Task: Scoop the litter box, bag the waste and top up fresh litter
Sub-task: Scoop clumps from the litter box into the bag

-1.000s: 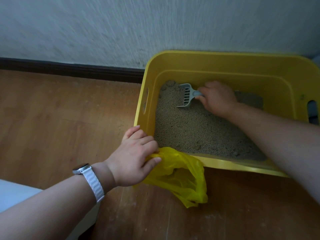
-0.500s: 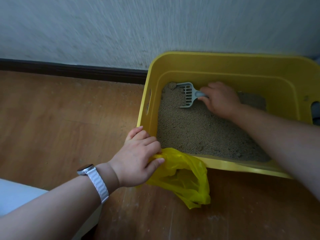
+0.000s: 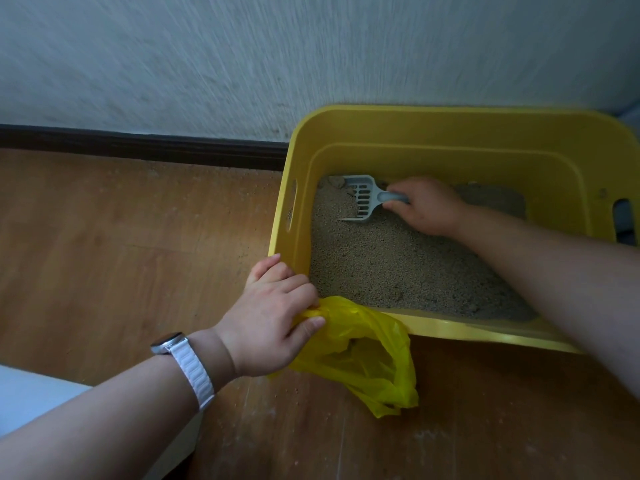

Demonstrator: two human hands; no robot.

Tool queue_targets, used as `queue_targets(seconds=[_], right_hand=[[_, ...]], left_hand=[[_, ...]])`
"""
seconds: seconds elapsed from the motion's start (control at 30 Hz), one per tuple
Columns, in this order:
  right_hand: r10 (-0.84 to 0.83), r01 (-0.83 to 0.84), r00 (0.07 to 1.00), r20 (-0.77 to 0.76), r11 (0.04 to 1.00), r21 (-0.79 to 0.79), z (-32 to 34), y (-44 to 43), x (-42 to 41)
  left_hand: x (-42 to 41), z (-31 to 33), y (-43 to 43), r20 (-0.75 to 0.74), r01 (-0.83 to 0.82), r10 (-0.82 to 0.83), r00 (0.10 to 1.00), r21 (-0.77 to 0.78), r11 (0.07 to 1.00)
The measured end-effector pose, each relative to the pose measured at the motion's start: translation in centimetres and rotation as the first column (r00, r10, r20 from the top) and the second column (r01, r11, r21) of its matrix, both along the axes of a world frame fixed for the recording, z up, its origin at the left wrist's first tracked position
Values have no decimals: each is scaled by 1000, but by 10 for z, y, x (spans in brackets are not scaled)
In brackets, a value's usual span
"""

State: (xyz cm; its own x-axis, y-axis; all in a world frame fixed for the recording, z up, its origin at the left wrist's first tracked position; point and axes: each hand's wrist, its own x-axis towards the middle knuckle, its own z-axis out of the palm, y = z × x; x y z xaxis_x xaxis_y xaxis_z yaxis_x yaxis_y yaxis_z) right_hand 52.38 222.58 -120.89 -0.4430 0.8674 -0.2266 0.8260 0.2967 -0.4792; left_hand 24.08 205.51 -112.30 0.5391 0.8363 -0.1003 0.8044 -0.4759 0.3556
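Starting at the bottom of the frame: the left forearm comes in from the lower left with a watch (image 3: 168,342) on a white strap. The left hand (image 3: 270,320) sits just above that, fingers and thumb curled, pinching the mouth of a yellow bag (image 3: 374,362). Its knuckles are right up against the near-left corner of the box (image 3: 450,327). The bag is crumpled, lying on the wood floor (image 3: 121,254) just below centre, top edge touching the box's near rim, mouth gaping a bit toward the right. Loose grains and dusty smears on the boards around it. A white thing (image 3: 34,400) fills the lower-left corner, can't tell what it is.

The box is yellow and takes up the right half of the frame, with a handle slot (image 3: 292,206) in its left side and another at the right edge. Sandy litter (image 3: 398,265) covers the bottom.

The right arm reaches in from the right edge, across the litter. The right hand (image 3: 429,209) is centre-right, fist wrapped round the handle of a grey scoop (image 3: 362,199). The slotted blade points left into the far-left corner of the box, lower edge dug into the litter. A clump (image 3: 335,181) sits right in that corner, just above the scoop's tip. Touching or not, hard to say.

Behind it all, a dark baseboard (image 3: 138,147) runs across the left, and a pale textured wall (image 3: 207,64) fills the top.
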Motion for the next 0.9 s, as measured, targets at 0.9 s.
queue_targets(seconds=[0.9], right_hand=[[-140, 145, 986, -88, 988, 47, 62, -42, 29]], left_hand=[[-1, -1, 0, -20, -15, 15, 1000, 21, 1000]])
